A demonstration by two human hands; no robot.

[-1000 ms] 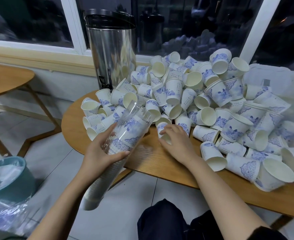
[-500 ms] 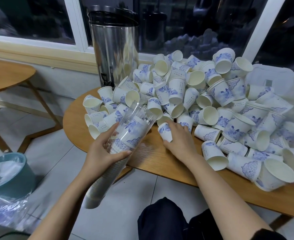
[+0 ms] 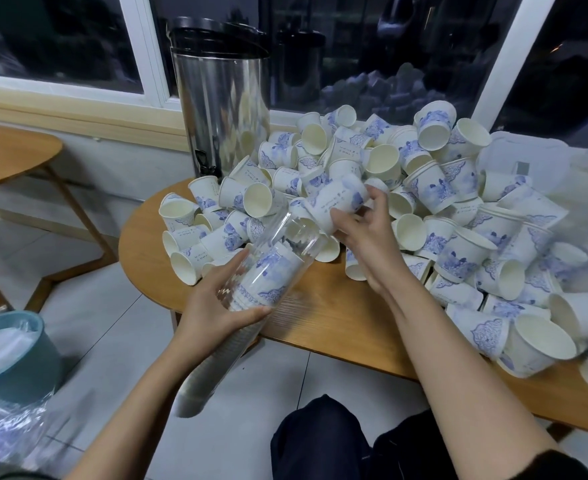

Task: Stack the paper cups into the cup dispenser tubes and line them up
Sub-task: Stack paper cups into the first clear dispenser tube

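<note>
Cup dispenser tube (image 3: pixel 291 239) sits tilted in my left hand (image 3: pixel 213 306), fingers wrapped round its clear wall, with a nested stack already filling much of it. Just beyond, my right hand (image 3: pixel 365 233) pinches one paper cup (image 3: pixel 337 202) at the tube's open mouth, not yet in. Farther out, loose cups (image 3: pixel 459 209) heaped across the worktop (image 3: pixel 327 317) tell me most of the job is left, and I see no tubes lined up.

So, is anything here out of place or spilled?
Yes: the cups lie in a loose heap on the table, tipped every way. The tube in the left hand and the cup in the right hand look fine.
</note>
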